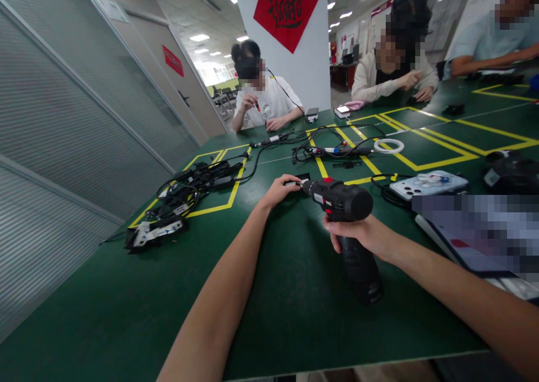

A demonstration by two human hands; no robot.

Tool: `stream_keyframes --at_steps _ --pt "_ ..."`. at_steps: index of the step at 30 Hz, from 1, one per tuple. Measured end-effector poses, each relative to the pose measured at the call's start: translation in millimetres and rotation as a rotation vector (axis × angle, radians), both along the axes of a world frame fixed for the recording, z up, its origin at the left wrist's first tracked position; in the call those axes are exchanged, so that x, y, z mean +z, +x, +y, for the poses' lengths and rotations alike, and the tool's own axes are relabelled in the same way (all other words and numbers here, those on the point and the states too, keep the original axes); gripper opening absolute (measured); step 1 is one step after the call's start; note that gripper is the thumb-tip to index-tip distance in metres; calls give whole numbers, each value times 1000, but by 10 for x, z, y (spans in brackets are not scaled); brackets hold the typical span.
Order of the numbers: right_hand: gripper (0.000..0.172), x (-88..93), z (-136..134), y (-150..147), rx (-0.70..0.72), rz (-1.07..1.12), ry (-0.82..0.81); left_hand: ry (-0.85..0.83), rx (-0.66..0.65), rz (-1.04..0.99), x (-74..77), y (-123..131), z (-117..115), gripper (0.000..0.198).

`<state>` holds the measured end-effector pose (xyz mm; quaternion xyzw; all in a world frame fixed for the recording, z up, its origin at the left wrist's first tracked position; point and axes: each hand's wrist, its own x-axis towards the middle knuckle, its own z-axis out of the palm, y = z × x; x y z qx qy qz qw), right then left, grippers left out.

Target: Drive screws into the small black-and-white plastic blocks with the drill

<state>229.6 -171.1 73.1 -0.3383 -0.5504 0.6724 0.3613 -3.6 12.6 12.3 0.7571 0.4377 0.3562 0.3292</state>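
Observation:
In the head view my right hand (357, 233) is wrapped round the handle of a black cordless drill (341, 198) with red details. The drill lies level, its chuck and bit pointing left and away from me. At its tip my left hand (281, 191) has its fingers closed on a small, flat black part (304, 177) low on the table. The bit's end is at or close to this part and my fingertips; whether it touches cannot be made out. My fingers partly cover the part.
The green table (286, 314) carries yellow tape outlines. Tangled black cables (202, 180) and a black-and-white piece (155, 231) lie left. Beyond my hands are more cables, a white ring (389, 146) and a phone (429, 184). A laptop (467, 236) stands right. Three people sit across.

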Motion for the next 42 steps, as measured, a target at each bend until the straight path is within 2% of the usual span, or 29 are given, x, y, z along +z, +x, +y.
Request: stream_keyframes --at_steps 42 --pt "15 -3 5 33 -2 -13 -16 4 -2 -9 3 -9 -10 26"
